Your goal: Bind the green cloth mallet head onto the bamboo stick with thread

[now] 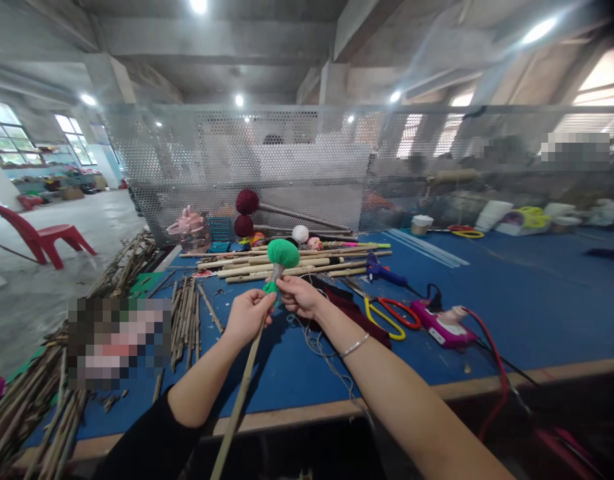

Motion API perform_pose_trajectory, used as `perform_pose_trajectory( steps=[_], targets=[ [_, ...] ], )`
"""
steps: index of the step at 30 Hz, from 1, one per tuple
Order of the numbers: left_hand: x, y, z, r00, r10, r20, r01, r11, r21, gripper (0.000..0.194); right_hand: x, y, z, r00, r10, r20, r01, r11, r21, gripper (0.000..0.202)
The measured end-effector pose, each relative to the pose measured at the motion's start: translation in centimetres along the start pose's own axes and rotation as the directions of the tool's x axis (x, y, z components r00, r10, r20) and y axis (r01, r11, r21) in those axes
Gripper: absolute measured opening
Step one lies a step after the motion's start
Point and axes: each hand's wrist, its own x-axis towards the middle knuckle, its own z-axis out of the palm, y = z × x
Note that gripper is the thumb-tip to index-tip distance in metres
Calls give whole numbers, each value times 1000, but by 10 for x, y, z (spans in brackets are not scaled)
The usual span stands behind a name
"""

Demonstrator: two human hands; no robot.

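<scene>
In the head view, a stick with a round green cloth-covered head (283, 253) stands tilted before me, its long pale wooden shaft (241, 393) running down past the table edge. Grey string (277, 272) is wound round the neck, and gathered green cloth shows just below it. My left hand (249, 315) is closed around the stick beneath the head. With fingers pinched at the wound neck, my right hand (299, 297) touches the cloth and string; whether it grips a loose string end is hidden. Loose grey thread (319, 347) trails over the blue table below the right hand.
Scissors with red and yellow handles (387, 317), a blue glue gun (384, 272) and a purple power strip (444, 325) lie to the right. Bamboo sticks (267, 270) and two dark red-headed sticks (247, 201) lie behind. Twigs (184, 320) cover the left side. A perforated metal screen (237, 147) stands beyond.
</scene>
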Motion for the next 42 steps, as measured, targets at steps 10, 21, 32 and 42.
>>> perform_pose_trajectory(
  steps=[10,21,32,42],
  targets=[
    [-2,3,2,983,-143,118,164,968,-192,40,3,4,1,995,-65,-75,56,991,-119,35],
    [-1,0,0,995,5,-97,3,997,81,27,5,9,1,994,-82,-77,66,980,-190,33],
    [4,3,-7,956,-191,224,240,947,-215,29,4,6,0,991,-89,-103,76,989,-127,34],
    [7,1,-1,969,225,-97,-177,918,354,16,8,11,1,968,-121,-220,82,981,-177,33]
  ],
)
